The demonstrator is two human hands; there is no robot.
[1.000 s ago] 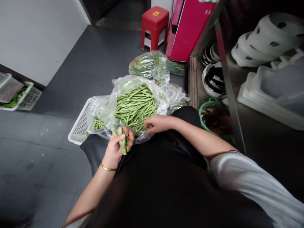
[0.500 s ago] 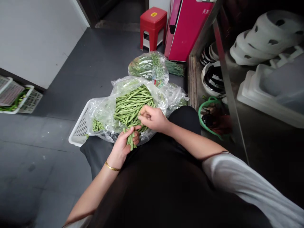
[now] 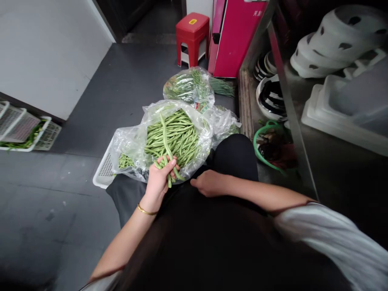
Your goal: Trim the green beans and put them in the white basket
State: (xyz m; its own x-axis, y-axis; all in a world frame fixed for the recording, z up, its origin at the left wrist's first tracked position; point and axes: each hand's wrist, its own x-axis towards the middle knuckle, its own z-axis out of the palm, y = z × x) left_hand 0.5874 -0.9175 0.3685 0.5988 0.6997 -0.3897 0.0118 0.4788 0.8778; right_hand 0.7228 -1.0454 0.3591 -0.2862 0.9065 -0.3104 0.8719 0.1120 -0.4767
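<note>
My left hand (image 3: 160, 173) is closed around several short lengths of green bean and one long green bean (image 3: 165, 135) that sticks out across the pile. A heap of green beans (image 3: 184, 141) lies in an opened clear plastic bag (image 3: 204, 139) in front of my lap. My right hand (image 3: 209, 183) is over my dark apron, to the right of the left one, with its fingers curled together; whatever is in them is hidden. More green bean pieces (image 3: 125, 161) show through plastic at the left, over a white perforated basket (image 3: 104, 167).
Behind are a bag of greens (image 3: 182, 87) and a red stool (image 3: 193, 34). At right stand a metal shelf with white containers (image 3: 342, 115) and a green-rimmed basket (image 3: 257, 149) beneath. White crates (image 3: 45, 133) sit at far left.
My right hand has moved from over the bean heap down and right to my lap. A long bean now lies in my left hand with the shorter pieces.
</note>
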